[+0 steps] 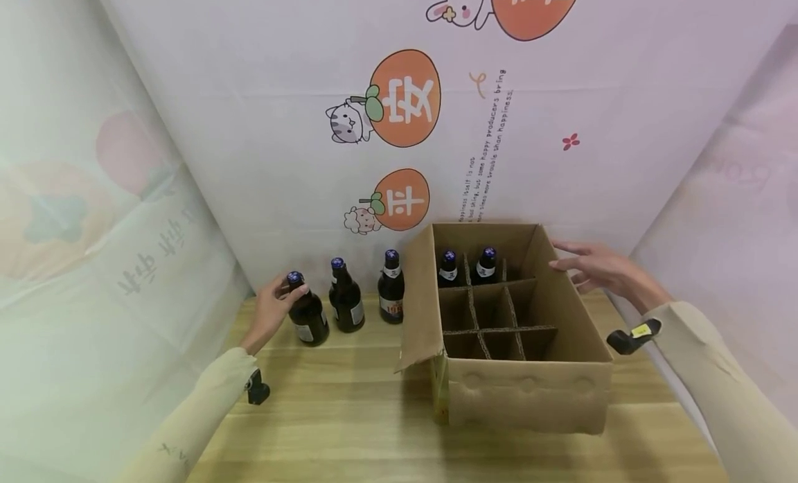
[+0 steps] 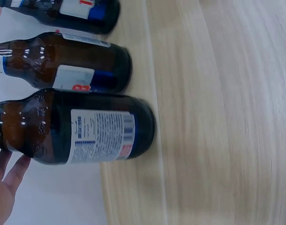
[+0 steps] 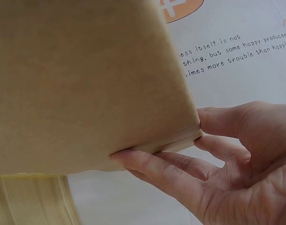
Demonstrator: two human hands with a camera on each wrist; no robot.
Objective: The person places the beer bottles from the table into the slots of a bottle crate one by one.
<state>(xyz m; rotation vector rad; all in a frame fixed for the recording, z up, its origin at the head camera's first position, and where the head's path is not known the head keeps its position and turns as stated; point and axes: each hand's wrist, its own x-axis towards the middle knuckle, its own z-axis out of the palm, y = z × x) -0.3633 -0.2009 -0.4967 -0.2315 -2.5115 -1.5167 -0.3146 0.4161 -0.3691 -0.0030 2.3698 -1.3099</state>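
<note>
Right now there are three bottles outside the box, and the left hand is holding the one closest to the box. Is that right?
Not quite: the head view shows the left hand holding the bottle farthest from the box, not the closest one. Three outside is right.

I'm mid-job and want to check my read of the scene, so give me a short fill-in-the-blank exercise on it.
1. The left hand grips the bottle standing ____ from the cardboard box.
2. Counting that one, ____ bottles stand on the table outside the box.
3. The bottle tops visible inside the box number ____.
4. In the head view, the right hand touches the box on its ____ side.

Missing words: farthest; three; two; right.
</note>
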